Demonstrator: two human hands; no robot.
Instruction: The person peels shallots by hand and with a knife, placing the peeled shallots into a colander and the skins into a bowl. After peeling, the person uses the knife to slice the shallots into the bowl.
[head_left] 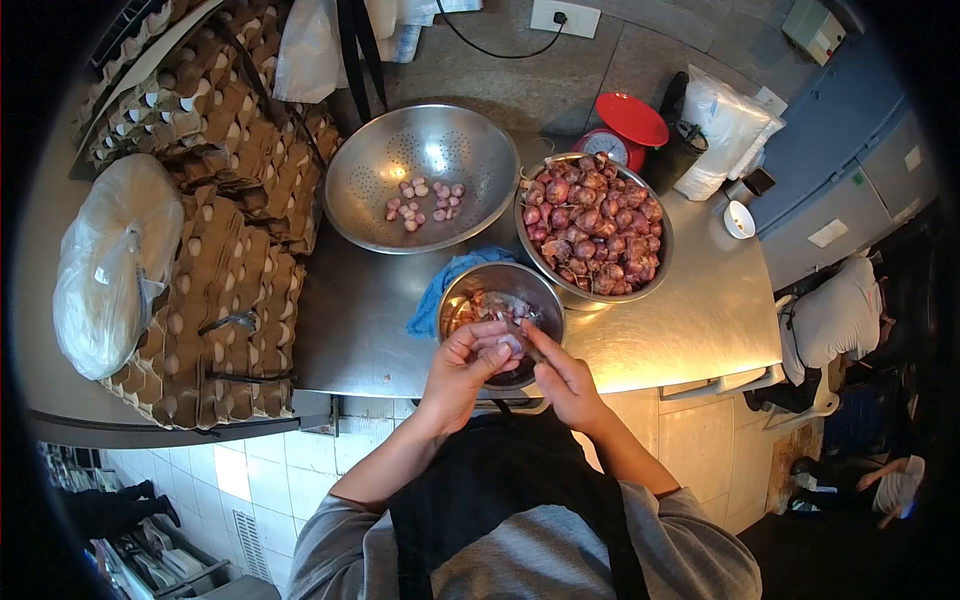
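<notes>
My left hand (462, 368) is closed around a pale, peeled shallot (512, 344), held over the near side of a small steel bowl (552, 298). Against the shallot, my right hand (568, 382) grips what looks like a small knife (533, 347); its blade is mostly hidden by the fingers. Papery skins and trimmings (482, 306) lie in the bowl below. Behind it to the right, a large bowl (664, 262) is heaped with unpeeled red shallots (595, 225). A wide steel colander (350, 190), further back on the left, has several peeled shallots (411, 209) in it.
A blue cloth (432, 305) lies beside the small bowl on the steel table (350, 345). Stacked egg trays (215, 310) and a plastic bag (115, 270) fill the left. A red scale (632, 120) and white cup (739, 220) stand at the back. Other people (835, 320) are at right.
</notes>
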